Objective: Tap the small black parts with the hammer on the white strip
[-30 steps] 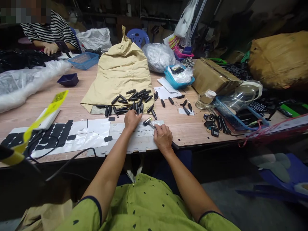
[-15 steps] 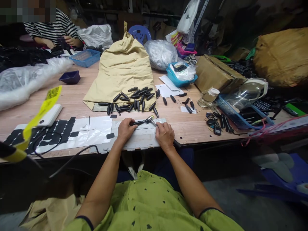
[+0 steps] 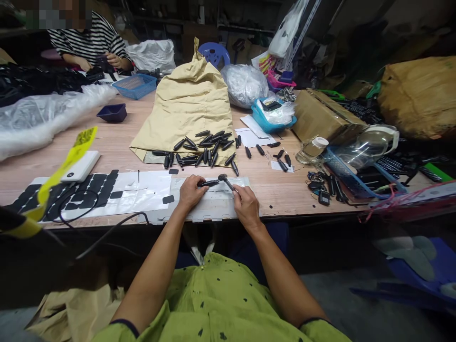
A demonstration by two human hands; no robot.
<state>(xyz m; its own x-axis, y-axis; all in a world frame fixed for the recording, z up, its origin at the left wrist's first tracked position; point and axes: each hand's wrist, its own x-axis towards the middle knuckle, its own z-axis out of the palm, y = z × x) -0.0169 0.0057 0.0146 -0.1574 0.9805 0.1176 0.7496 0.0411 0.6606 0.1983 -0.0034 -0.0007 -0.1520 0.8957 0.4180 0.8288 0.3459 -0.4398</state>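
Note:
My left hand is closed around one end of a slim black part, held low over a grey board at the table's front edge. My right hand grips the handle of a small hammer-like tool, its round head just right of the black part's tip. Beyond both hands, several similar black parts lie in a loose pile on the lower end of a beige cloth. More of them are scattered on the right, near white papers.
Left of the board lies a white sheet with black stickers, beside a cable and a white box. At right are keys, a blue basket and a jug. Across the table, a person in striped sleeves handles something dark.
The tool has shifted and its head now looks dark rather than shiny. My right hand has turned slightly around the handle. The whole view has moved a little, so objects appear farther right.

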